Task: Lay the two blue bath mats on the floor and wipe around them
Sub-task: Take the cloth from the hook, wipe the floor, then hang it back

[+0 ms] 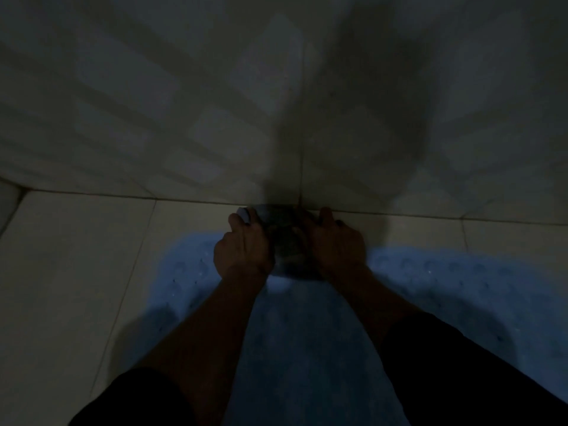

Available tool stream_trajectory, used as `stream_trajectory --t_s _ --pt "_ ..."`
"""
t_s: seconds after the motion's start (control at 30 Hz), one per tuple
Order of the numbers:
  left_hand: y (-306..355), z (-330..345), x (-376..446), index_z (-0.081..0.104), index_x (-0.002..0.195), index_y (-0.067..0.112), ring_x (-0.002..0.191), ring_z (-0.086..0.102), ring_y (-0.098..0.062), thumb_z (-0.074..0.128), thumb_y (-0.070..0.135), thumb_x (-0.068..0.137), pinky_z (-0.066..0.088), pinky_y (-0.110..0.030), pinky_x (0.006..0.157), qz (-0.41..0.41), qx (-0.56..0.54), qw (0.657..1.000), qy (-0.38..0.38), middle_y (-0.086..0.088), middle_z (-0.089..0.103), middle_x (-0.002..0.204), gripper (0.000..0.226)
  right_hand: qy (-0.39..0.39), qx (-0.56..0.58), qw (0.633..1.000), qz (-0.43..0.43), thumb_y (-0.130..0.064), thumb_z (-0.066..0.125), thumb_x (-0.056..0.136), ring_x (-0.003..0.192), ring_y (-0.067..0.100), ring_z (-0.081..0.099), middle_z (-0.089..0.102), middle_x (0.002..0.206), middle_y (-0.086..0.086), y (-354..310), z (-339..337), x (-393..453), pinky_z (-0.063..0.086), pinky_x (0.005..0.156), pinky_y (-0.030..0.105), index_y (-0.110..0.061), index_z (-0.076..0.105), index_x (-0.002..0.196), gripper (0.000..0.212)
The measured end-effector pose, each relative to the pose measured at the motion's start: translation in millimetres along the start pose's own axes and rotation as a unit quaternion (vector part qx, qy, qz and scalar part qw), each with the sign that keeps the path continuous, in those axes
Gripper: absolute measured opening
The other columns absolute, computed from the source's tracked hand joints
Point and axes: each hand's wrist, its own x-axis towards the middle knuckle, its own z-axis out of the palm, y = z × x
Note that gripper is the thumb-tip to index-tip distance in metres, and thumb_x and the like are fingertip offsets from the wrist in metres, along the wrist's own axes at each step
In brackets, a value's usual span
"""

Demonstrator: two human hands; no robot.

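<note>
Dim, pale floor tiles meet a tiled wall along a dark grout line across the middle of the head view, the whole scene underlit and soft with blur. A light blue, dimpled bath mat lies flat on the floor, its rounded far end pointing toward the wall and stopping short of it, its long axis running from the person toward the wall. To the right, a second blue mat of the same dimpled texture lies flat beside it, its far edge roughly level with the first; where the two meet is hidden behind the arms, so whether they touch or overlap cannot be told. Between the mats' far ends and the wall, both hands work a dark, crumpled wiping cloth that sits on the floor tile at the foot of the wall. The left hand has its fingers curled round the cloth's left side, a pale patch of the cloth showing by its fingertips. The right hand appears to grip the cloth's right side with bent fingers, though shadow makes the exact hold hard to read. Both forearms reach forward over the mats from dark sleeves at the bottom of the view, and a broad shadow climbs the wall above the hands.
</note>
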Motion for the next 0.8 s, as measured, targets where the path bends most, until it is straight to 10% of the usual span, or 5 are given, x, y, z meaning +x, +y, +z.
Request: stream_trajectory --t_s 0.17,0.37,0.8 --pt "10 3 -5 0.041 0.14 0.009 0.098 0.063 -0.03 0.046 0.028 0.101 0.038 -0.035 0.067 0.033 0.0 0.999 0.005 -0.012 0.049 0.133 0.044 0.009 0.008 1.0 0.027 -0.055 0.032 0.101 0.1 0.038 0.061 0.042 0.143 0.015 14 -1 -10 0.052 0.073 0.04 -0.041 0.024 0.151 0.053" --pt "15 10 -10 0.056 0.131 0.013 0.101 0.063 -0.032 0.027 0.051 0.105 0.044 -0.036 0.075 0.103 0.005 0.995 0.006 -0.018 0.049 0.136 0.054 -0.019 0.036 0.996 0.079 -0.057 0.026 0.1 0.101 0.035 0.059 0.045 0.13 0.01 28 -9 -23 0.051 0.074 0.039 -0.048 0.016 0.15 0.052" --pt "53 18 -21 0.03 0.15 0.023 0.102 0.06 -0.036 0.019 0.058 0.102 0.041 -0.038 0.076 0.111 -0.017 0.994 0.007 -0.017 0.044 0.135 0.061 0.049 0.03 0.992 0.113 -0.059 0.023 0.1 0.1 0.033 0.06 0.048 0.126 0.009 62 -3 -40 0.044 0.065 0.036 -0.048 0.019 0.149 0.051"
